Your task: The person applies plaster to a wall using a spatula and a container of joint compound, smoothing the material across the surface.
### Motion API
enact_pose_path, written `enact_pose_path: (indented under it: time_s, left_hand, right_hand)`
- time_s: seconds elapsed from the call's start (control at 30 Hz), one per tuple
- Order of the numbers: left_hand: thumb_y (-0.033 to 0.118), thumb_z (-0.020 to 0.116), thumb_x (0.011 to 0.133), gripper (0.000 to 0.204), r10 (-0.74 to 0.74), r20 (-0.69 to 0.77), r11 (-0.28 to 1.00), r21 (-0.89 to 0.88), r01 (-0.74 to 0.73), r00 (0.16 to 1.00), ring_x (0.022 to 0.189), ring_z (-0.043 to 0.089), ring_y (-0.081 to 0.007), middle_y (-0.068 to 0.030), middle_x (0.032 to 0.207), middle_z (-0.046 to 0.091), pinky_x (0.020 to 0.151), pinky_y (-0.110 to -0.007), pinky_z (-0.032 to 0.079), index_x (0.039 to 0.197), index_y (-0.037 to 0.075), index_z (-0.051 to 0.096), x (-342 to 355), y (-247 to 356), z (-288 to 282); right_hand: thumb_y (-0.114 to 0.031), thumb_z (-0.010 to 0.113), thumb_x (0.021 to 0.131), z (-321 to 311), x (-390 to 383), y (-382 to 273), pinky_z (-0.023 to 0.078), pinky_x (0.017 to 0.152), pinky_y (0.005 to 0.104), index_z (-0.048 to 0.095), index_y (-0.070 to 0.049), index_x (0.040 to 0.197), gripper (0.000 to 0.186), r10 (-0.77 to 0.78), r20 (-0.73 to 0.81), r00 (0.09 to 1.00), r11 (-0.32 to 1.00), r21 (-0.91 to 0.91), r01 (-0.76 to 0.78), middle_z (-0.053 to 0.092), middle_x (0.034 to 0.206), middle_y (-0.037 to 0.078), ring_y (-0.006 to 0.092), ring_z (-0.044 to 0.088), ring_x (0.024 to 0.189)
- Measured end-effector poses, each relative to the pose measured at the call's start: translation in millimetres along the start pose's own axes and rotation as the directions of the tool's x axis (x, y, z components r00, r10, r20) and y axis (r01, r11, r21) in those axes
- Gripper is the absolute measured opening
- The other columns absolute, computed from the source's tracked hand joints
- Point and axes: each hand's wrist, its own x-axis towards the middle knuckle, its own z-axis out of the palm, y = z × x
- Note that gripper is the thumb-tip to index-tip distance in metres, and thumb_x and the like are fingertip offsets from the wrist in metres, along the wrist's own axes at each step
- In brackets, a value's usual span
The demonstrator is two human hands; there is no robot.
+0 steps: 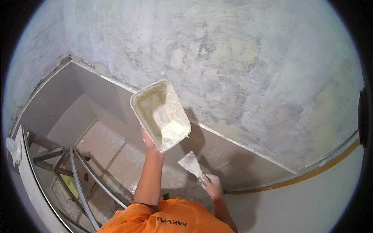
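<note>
My left hand [148,140] supports a pale rectangular plastic tub [142,116] from its underside and near side, with most of the fingers hidden behind it. The tub is tilted so that its inside shows. White filler [174,131] is heaped in the corner nearest me, and thinner smears coat the walls. Below and to the right of the tub, my right hand [213,187] is closed around the handle of a putty knife [191,164]. Its broad blade points up and left, coated with filler and apart from both tub and wall.
A plaster wall [233,70] with patchy grey-white filler rises ahead, above a grey panelled band [248,165]. Metal bars [79,186] form a frame at lower left, over a tiled floor [105,145]. A white crumpled plastic piece [14,151] hangs at the left edge. A curved brown-orange strip [295,181] edges the right.
</note>
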Motion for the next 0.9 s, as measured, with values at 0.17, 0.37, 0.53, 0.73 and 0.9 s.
enact_pose_path:
  time_s: [0.17, 0.37, 0.53, 0.73, 0.9]
  left_hand:
    - [0.049, 0.031, 0.100, 0.064, 0.071, -0.053, 0.997, 0.028, -0.070, 0.996, 0.120, 0.058, -0.0372, -0.0173, 0.138, 0.051, 0.098, -0.051, 0.052, 0.146, 0.006, 0.038, -10, 21, -41]
    - [0.060, 0.033, 0.101, 0.073, -0.091, 0.010, 0.991, 0.104, 0.089, 0.996, 0.121, 0.058, -0.0353, -0.0184, 0.137, 0.051, 0.098, -0.050, 0.052, 0.146, 0.003, 0.037, -19, 25, -26]
    - [0.063, 0.033, 0.099, 0.077, -0.123, 0.016, 0.927, 0.360, 0.109, 0.992, 0.119, 0.057, -0.0319, -0.0169, 0.138, 0.051, 0.100, -0.045, 0.051, 0.147, 0.002, 0.035, -28, 25, -26]
    - [0.067, 0.070, 0.078, 0.096, -0.126, 0.185, 0.880, 0.474, 0.023, 0.975, 0.116, 0.059, -0.0222, -0.0126, 0.127, 0.059, 0.100, -0.038, 0.049, 0.138, -0.002, 0.043, -21, 21, -47]
    - [0.067, 0.059, 0.087, 0.089, -0.143, 0.188, 0.893, 0.448, 0.045, 0.972, 0.123, 0.054, -0.0258, -0.0137, 0.135, 0.053, 0.104, -0.042, 0.045, 0.143, 0.002, 0.040, -19, 12, -60]
  right_hand:
    - [-0.012, 0.055, 0.099, 3, -16, -33, 0.033, 0.049, 0.0213, 0.060, -0.002, 0.099, 0.012, -0.042, -0.015, 0.999, 0.999, -0.015, 0.042, 0.053, 0.075, 0.000, 0.0054, 0.043, 0.058]
    - [-0.014, 0.060, 0.095, 30, -6, -80, 0.039, 0.060, 0.0239, 0.062, 0.000, 0.101, 0.015, -0.269, -0.156, 0.950, 0.953, 0.098, 0.286, 0.054, 0.079, 0.000, 0.0066, 0.046, 0.069]
    - [-0.006, 0.067, 0.088, 55, -1, -131, 0.049, 0.073, 0.0298, 0.066, 0.003, 0.104, 0.018, -0.690, -0.090, 0.719, 0.694, -0.366, 0.620, 0.064, 0.094, 0.010, 0.0183, 0.060, 0.080]
    - [-0.009, 0.070, 0.084, 70, -9, -162, 0.053, 0.079, 0.0372, 0.069, -0.004, 0.106, 0.023, -0.785, 0.135, 0.605, 0.369, -0.683, 0.631, 0.064, 0.105, 0.013, 0.0290, 0.066, 0.091]
    - [-0.014, 0.072, 0.084, 90, -15, -156, 0.053, 0.076, 0.0386, 0.070, -0.003, 0.100, 0.020, -0.700, 0.136, 0.701, 0.362, -0.779, 0.513, 0.062, 0.103, 0.011, 0.0299, 0.065, 0.087]
